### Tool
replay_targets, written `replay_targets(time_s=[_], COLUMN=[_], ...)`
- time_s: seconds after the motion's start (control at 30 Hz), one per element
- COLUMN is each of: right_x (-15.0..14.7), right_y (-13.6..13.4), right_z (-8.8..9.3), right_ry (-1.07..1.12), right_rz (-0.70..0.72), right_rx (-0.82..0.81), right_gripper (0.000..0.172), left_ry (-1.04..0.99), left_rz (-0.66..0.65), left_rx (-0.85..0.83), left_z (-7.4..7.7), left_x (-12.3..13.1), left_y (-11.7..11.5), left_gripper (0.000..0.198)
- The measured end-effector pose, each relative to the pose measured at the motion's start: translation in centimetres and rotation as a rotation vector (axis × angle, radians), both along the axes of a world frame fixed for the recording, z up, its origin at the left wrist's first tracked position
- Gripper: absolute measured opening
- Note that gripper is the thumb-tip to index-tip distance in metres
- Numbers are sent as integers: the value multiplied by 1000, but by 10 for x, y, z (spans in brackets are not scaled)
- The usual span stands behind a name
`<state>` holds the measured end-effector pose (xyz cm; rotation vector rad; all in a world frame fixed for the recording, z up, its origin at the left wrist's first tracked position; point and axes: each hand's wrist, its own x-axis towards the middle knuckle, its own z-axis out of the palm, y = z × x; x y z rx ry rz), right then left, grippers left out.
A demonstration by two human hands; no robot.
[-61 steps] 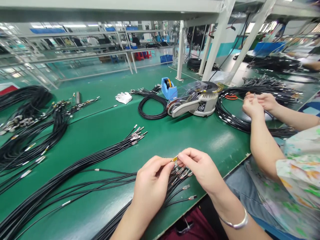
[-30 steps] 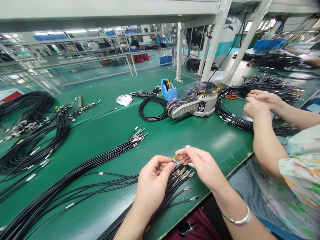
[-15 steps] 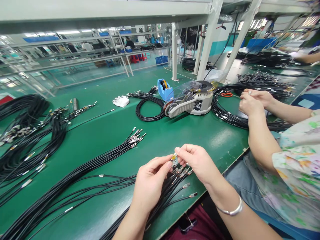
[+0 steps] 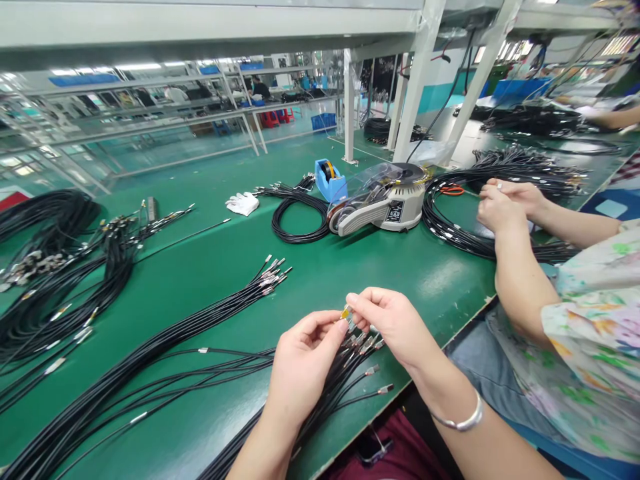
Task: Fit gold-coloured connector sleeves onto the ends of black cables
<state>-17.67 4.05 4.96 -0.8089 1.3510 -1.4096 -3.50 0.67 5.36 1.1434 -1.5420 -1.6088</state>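
Observation:
My left hand and my right hand meet over the near edge of the green table. Both pinch the metal tip of a black cable with a small yellow piece of tape on it. Under my hands lies a bundle of black cables with metal ends fanned out toward the table edge. A second bundle of black cables stretches to the left, its tips pointing toward the middle of the table.
A grey tape dispenser machine stands behind, beside a blue tape holder, a coiled black cable and a white glove. More cable piles lie far left. A co-worker's hands handle cables at right.
My hands have stayed pinched on the cable tip, shifting slightly as my fingers work the yellow tape. The view has drifted a little. The co-worker's hands barely moved.

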Motion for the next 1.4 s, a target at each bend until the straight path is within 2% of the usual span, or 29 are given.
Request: replay_targets(time_s=[0.13,0.33,0.47,0.73,0.93,1.0,1.07,1.17,1.27,1.4], right_x=[2,-1,0,4,3,2,1,2,2,1], right_y=[-1,2,3,1,4,5,7,8,10,15], right_z=[-1,-8,-9,-4,-3,-4,-4,-4,-3,-4], right_ry=[18,73,88,57,59,66,56,17,-9,-1], right_rz=[1,-38,-8,6,14,20,26,26,24,25], right_rx=[-6,-36,-55,-15,-58,-79,-101,-123,-117,-152], right_gripper=[35,38,30,27,25,24,23,23,22,19], left_ry=[-8,20,23,13,12,1,-24,-112,-194,-209], left_rz=[16,41,61,104,90,86,84,103,148,177], left_rx=[-7,90,103,1,-62,-132,-282,-664,-986,-1092], left_z=[1,0,0,7,2,-1,-5,-10,-13,-12], left_x=[2,3,3,-2,-2,-1,0,2,4,4], left_y=[0,0,0,6,5,5,5,5,6,6], left_gripper=[25,31,33,26,20,17,13,9,16,17])
